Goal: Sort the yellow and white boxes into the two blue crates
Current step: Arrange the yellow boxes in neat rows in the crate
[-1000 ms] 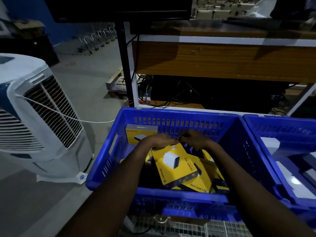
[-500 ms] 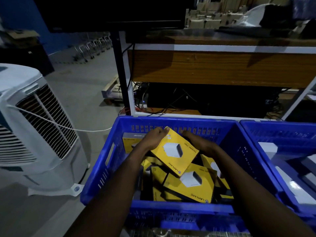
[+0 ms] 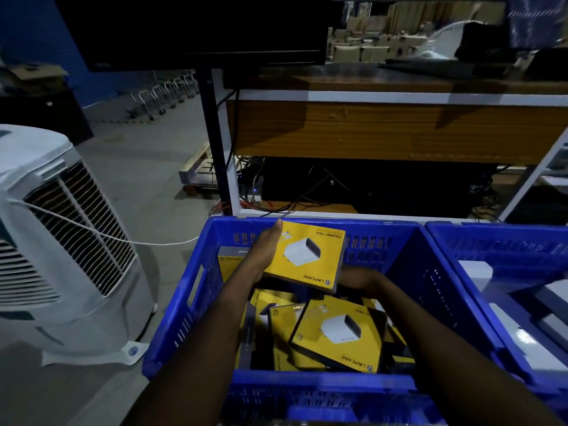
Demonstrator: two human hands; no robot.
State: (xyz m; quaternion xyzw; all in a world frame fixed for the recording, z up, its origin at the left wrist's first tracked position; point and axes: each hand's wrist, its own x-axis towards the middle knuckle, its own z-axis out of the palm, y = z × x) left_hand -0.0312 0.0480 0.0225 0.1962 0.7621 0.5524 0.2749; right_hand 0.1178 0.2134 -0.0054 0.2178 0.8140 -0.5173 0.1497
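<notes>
Well, the left hand point(image 3: 266, 252) grips a yellow box point(image 3: 305, 256) by its left edge, fingers wrapped underneath, thumb on top, holding it tilted above the left blue crate point(image 3: 190, 305); the right hand point(image 3: 358, 278) sits mostly hidden beneath that box, so I cannot tell how its fingers are set. Plenty of yellow boxes point(image 3: 335, 333) already lie jumbled in this crate, white boxes point(image 3: 519, 339) rest in the right blue crate point(image 3: 461, 241), so sorting looks well advanced, though no unsorted pile is in view

Grey floor point(image 3: 129, 167) with white air cooler point(image 3: 58, 247), wooden pallet point(image 3: 196, 172)
</notes>
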